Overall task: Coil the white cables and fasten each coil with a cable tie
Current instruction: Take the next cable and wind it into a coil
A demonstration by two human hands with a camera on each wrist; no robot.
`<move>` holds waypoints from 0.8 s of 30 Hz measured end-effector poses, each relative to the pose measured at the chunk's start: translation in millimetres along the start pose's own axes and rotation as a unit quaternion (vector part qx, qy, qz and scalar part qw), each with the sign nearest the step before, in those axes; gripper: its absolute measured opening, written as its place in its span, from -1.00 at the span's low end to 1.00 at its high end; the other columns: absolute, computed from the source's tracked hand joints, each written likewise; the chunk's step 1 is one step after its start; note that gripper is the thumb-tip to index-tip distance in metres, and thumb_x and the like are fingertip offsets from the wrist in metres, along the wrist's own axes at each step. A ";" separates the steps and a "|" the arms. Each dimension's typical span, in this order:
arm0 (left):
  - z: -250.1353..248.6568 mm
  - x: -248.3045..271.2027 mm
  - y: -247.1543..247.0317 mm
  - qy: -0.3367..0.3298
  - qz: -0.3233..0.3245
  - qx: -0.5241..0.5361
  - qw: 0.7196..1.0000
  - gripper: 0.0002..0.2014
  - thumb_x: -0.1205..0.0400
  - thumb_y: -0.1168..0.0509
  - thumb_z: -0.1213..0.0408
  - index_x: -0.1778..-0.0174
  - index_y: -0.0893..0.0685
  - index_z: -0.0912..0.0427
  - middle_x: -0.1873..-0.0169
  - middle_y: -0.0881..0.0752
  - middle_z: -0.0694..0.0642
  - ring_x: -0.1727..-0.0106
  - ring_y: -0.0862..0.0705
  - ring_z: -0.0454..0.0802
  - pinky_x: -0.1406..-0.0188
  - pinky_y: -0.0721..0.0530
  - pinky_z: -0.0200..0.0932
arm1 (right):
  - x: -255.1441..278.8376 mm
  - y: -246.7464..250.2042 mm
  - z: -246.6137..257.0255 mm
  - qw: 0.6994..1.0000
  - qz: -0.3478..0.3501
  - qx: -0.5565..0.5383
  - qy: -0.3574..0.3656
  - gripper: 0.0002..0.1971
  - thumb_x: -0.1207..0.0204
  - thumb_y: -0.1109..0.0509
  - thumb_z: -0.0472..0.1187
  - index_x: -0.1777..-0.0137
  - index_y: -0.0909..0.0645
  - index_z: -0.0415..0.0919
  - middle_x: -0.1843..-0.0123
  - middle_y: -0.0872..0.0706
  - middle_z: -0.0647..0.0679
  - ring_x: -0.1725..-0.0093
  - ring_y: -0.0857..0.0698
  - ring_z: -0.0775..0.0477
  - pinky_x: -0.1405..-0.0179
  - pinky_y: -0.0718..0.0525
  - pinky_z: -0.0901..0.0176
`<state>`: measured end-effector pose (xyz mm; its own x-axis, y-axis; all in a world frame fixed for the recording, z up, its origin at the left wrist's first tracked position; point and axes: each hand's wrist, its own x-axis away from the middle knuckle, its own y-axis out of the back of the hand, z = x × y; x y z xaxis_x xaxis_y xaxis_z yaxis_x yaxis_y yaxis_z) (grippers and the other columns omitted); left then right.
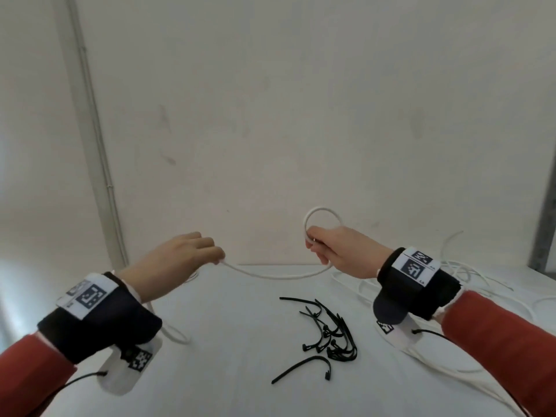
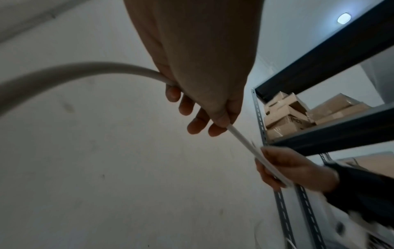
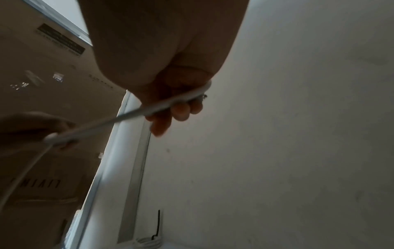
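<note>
A smooth white table point(image 1: 225, 341) is seen under a plain pale wall point(image 1: 301, 115). Loose white cables point(image 1: 469, 272) are spread near its right edge. One round white cable point(image 1: 276, 276) is held above the table: its small ring is gripped by the curled right hand point(image 1: 340, 251), and its sagging span is pinched by the closed left hand point(image 1: 183, 260). Thin curved black cable ties point(image 1: 331, 335) are heaped between the wrists.

A thin white cable point(image 1: 270, 276) is sagging in the air over the worktop's point(image 1: 225, 341) far edge, curling into one small round loop point(image 1: 322, 209) at its right end. More white cables point(image 1: 464, 270) are lying loose by the right edge. Bent black cable ties point(image 1: 337, 332) are lying heaped in the middle, one tie point(image 1: 301, 368) apart.
</note>
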<state>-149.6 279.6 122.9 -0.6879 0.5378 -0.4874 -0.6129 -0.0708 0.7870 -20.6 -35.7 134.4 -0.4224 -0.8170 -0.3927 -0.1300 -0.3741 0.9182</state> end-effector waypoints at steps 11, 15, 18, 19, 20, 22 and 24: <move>30.9 -12.3 21.4 0.149 -0.088 0.024 0.985 -0.80 -0.66 0.06 0.09 -0.02 -0.47 -0.15 0.23 -0.58 -0.19 0.20 -0.58 0.00 0.29 -0.67 0.13 | 8.5 -2.0 34.9 0.940 -0.043 -0.338 -0.004 -0.49 -0.65 -0.05 0.03 0.39 -0.61 -0.24 0.56 -0.31 0.05 0.53 -0.28 0.11 0.43 -0.32 0.46; 25.6 -27.9 18.8 0.176 -0.117 0.038 0.977 -0.71 -0.64 0.14 -0.04 0.00 -0.47 -0.14 0.18 -0.64 -0.11 0.24 -0.58 0.03 0.31 -0.64 0.06 | 4.4 -1.3 42.4 0.825 -0.087 -0.557 -0.033 -0.54 -0.56 -0.15 0.10 0.49 -0.52 -0.12 0.62 -0.23 0.07 0.58 -0.17 0.05 0.54 -0.19 0.29; 15.0 -37.9 7.9 0.175 -0.111 0.037 0.978 -0.70 -0.64 0.16 -0.11 -0.06 -0.44 -0.17 0.15 -0.68 -0.02 0.24 -0.63 0.13 0.35 -0.63 0.04 | 1.5 7.4 45.8 0.691 -0.133 -0.710 -0.023 -0.57 -0.63 -0.13 0.04 0.45 -0.51 -0.10 0.60 -0.11 0.12 0.57 -0.06 0.06 0.54 -0.09 0.25; 11.4 -39.8 2.6 0.171 -0.110 0.036 0.978 -0.70 -0.65 0.15 -0.11 -0.10 -0.43 -0.19 0.12 -0.70 0.01 0.24 -0.66 0.15 0.35 -0.64 0.05 | 1.7 12.6 46.9 0.650 -0.148 -0.746 -0.017 -0.56 -0.64 -0.09 0.02 0.45 -0.52 -0.09 0.58 -0.06 0.10 0.56 -0.04 0.05 0.54 -0.08 0.22; 7.7 -40.8 -2.3 0.167 -0.112 0.034 0.979 -0.71 -0.66 0.14 -0.08 -0.15 -0.43 -0.20 0.09 -0.72 0.02 0.23 -0.68 0.16 0.36 -0.65 0.05 | 2.6 18.1 47.4 0.610 -0.163 -0.775 -0.012 -0.56 -0.63 -0.06 0.00 0.45 -0.52 -0.09 0.57 -0.03 0.08 0.56 -0.02 0.03 0.54 -0.08 0.21; 2.5 -42.1 -8.9 0.166 -0.123 0.037 0.978 -0.70 -0.67 0.11 -0.01 -0.25 -0.42 -0.20 0.04 -0.73 0.01 0.21 -0.72 0.15 0.36 -0.68 0.02 | 5.5 27.7 45.7 0.540 -0.191 -0.820 0.006 -0.58 -0.63 -0.05 -0.03 0.42 -0.53 -0.10 0.55 -0.02 0.06 0.55 -0.02 0.02 0.56 -0.15 0.23; -2.9 -42.5 -13.7 0.172 -0.128 0.041 0.976 -0.67 -0.67 0.11 0.03 -0.31 -0.40 -0.20 0.05 -0.73 0.00 0.21 -0.73 0.12 0.37 -0.67 -0.04 | 8.0 33.8 40.6 0.485 -0.212 -0.847 0.037 -0.59 -0.65 -0.04 -0.05 0.38 -0.53 -0.12 0.55 -0.04 0.06 0.55 -0.04 0.03 0.54 -0.18 0.25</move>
<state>-113.1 255.3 131.7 -0.6147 0.2140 -0.7592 -0.7584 0.1041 0.6434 -64.7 -37.0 164.4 -0.6382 -0.4994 -0.5859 0.7601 -0.2879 -0.5826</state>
